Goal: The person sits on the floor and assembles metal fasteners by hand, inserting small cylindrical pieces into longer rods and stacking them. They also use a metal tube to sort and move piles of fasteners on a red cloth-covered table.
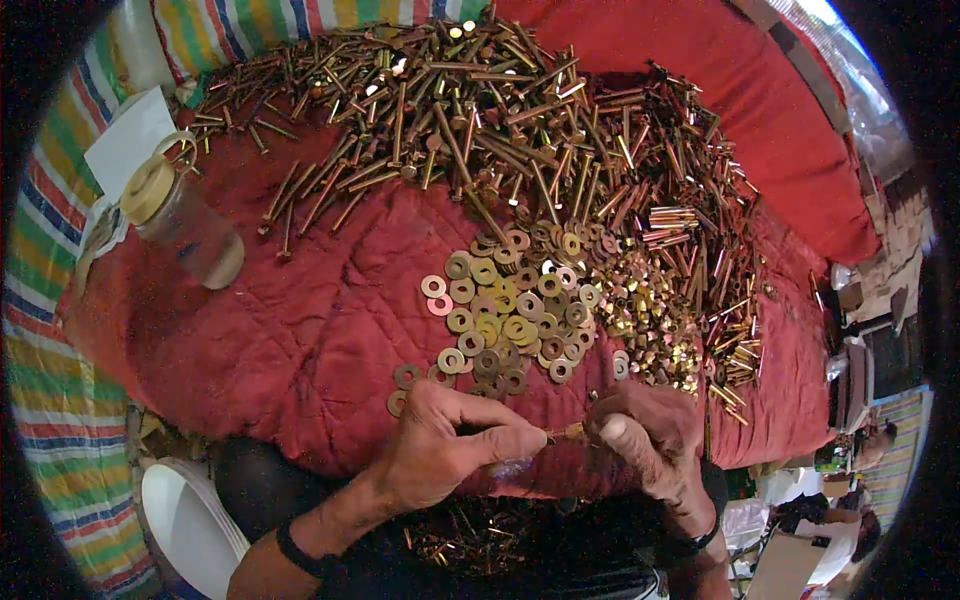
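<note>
Both my hands meet close together over the near edge of the red quilted cloth. My left hand (440,445) is closed in a pinch, thumb against forefinger, at the dark tip of a slim gold-coloured metal piece (573,431). The right-hand end of that piece goes into my closed right hand (650,440), where the fingers hide it. Whether it is a bolt, I cannot tell. Just beyond my hands lies a spread of flat round washers (517,327). To its right is a pile of small gold-coloured nuts (650,320).
A large heap of long bolts (480,120) covers the far part of the cloth (300,340) and curves down the right. A clear jar (190,230) with a cream lid lies at left. Below sits a white curved object (190,520). People are at the right edge.
</note>
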The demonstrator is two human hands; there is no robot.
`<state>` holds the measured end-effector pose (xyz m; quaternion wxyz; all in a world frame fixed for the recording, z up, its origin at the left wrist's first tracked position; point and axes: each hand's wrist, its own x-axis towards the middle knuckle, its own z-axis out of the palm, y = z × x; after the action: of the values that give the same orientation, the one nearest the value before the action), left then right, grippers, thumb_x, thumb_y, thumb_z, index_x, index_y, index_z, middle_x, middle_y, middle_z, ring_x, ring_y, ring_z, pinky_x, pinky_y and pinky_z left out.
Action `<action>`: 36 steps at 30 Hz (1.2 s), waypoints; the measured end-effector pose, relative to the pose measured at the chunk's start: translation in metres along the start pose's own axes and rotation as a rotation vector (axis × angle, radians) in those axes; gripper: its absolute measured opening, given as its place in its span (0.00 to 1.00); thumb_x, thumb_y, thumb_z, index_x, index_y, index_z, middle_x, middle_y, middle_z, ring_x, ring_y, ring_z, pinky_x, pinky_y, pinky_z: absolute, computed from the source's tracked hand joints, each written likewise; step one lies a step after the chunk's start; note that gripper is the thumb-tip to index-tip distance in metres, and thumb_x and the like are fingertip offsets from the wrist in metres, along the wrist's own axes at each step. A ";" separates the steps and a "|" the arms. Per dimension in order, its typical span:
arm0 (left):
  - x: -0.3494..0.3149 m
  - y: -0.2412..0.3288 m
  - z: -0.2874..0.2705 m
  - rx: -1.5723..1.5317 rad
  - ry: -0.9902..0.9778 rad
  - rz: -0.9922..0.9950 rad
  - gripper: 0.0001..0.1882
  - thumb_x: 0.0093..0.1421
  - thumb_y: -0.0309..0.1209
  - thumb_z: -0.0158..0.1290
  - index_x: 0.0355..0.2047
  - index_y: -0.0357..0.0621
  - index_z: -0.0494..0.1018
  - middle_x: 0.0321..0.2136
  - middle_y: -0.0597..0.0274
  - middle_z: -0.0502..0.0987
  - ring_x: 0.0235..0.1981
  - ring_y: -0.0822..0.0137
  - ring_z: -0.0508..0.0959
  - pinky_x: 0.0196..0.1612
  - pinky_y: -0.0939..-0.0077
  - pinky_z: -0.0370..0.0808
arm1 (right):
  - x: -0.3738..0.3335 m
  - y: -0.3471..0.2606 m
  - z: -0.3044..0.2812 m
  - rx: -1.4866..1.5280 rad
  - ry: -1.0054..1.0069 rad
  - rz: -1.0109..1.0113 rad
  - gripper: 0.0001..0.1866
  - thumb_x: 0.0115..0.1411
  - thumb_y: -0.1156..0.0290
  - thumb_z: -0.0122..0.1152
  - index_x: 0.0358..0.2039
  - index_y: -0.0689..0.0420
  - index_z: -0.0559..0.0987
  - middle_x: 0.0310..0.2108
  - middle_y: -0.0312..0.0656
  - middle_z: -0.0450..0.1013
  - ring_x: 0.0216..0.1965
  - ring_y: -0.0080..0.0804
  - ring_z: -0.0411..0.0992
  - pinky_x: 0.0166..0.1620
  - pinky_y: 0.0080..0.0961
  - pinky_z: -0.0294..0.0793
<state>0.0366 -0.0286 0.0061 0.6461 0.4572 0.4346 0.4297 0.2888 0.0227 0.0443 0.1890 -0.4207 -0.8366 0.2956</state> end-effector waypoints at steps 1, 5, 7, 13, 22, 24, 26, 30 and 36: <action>0.000 -0.001 0.000 -0.015 0.005 -0.019 0.09 0.64 0.27 0.63 0.40 0.34 0.86 0.32 0.61 0.87 0.34 0.78 0.82 0.40 0.79 0.79 | 0.003 0.001 0.001 0.031 0.064 -0.061 0.15 0.55 0.69 0.77 0.43 0.56 0.84 0.35 0.38 0.79 0.34 0.32 0.79 0.35 0.26 0.76; 0.002 -0.003 0.001 -0.010 0.059 0.044 0.08 0.63 0.29 0.62 0.35 0.36 0.87 0.26 0.66 0.85 0.27 0.80 0.79 0.29 0.81 0.74 | 0.011 0.006 0.000 0.030 0.028 -0.232 0.16 0.52 0.67 0.79 0.40 0.55 0.85 0.31 0.36 0.79 0.28 0.29 0.78 0.31 0.25 0.74; 0.002 -0.003 0.002 -0.049 0.039 0.021 0.08 0.63 0.29 0.62 0.34 0.35 0.87 0.25 0.66 0.85 0.27 0.80 0.79 0.30 0.81 0.74 | 0.013 0.008 0.000 -0.005 -0.027 -0.333 0.17 0.51 0.69 0.79 0.42 0.54 0.85 0.31 0.37 0.79 0.28 0.30 0.78 0.31 0.26 0.75; 0.003 -0.003 0.003 -0.059 0.002 -0.051 0.09 0.63 0.27 0.64 0.39 0.33 0.86 0.29 0.63 0.86 0.31 0.79 0.80 0.36 0.81 0.77 | 0.009 0.009 0.004 0.007 0.045 -0.277 0.18 0.49 0.72 0.79 0.42 0.54 0.85 0.32 0.38 0.80 0.28 0.34 0.79 0.30 0.29 0.76; 0.003 -0.001 0.000 -0.051 -0.006 -0.124 0.10 0.64 0.30 0.64 0.39 0.33 0.86 0.29 0.64 0.86 0.28 0.80 0.79 0.33 0.82 0.75 | 0.019 -0.004 0.006 0.104 0.047 -0.272 0.15 0.51 0.72 0.79 0.39 0.57 0.84 0.30 0.41 0.79 0.28 0.35 0.79 0.29 0.27 0.75; 0.003 0.002 0.001 -0.064 -0.002 -0.152 0.10 0.64 0.31 0.64 0.39 0.34 0.86 0.28 0.65 0.85 0.28 0.80 0.78 0.32 0.81 0.75 | 0.017 -0.003 0.009 0.186 0.053 -0.226 0.12 0.53 0.71 0.78 0.35 0.57 0.83 0.28 0.41 0.78 0.27 0.36 0.78 0.29 0.28 0.74; 0.002 0.006 0.001 0.007 -0.006 -0.208 0.10 0.65 0.32 0.63 0.40 0.38 0.87 0.26 0.66 0.85 0.28 0.81 0.78 0.31 0.81 0.74 | 0.014 0.002 0.007 0.047 -0.043 -0.331 0.11 0.54 0.69 0.77 0.32 0.57 0.82 0.26 0.41 0.77 0.26 0.37 0.78 0.28 0.30 0.74; 0.002 0.010 -0.003 0.336 -0.374 0.127 0.06 0.63 0.33 0.63 0.34 0.46 0.87 0.22 0.61 0.82 0.25 0.73 0.81 0.32 0.73 0.77 | 0.016 0.019 -0.009 -0.107 0.060 -0.177 0.09 0.54 0.70 0.77 0.30 0.56 0.83 0.26 0.39 0.78 0.26 0.38 0.78 0.29 0.32 0.75; 0.020 0.006 -0.042 1.007 0.577 0.306 0.11 0.58 0.31 0.64 0.39 0.37 0.82 0.38 0.48 0.84 0.42 0.49 0.84 0.49 0.58 0.80 | 0.068 0.104 -0.059 -0.296 0.496 -0.025 0.11 0.62 0.75 0.69 0.45 0.60 0.84 0.42 0.43 0.82 0.39 0.32 0.81 0.45 0.28 0.80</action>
<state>0.0003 0.0011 -0.0004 0.1367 0.6296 0.6717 0.3658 0.3450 0.1472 0.0254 0.3281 -0.4927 -0.8040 0.0562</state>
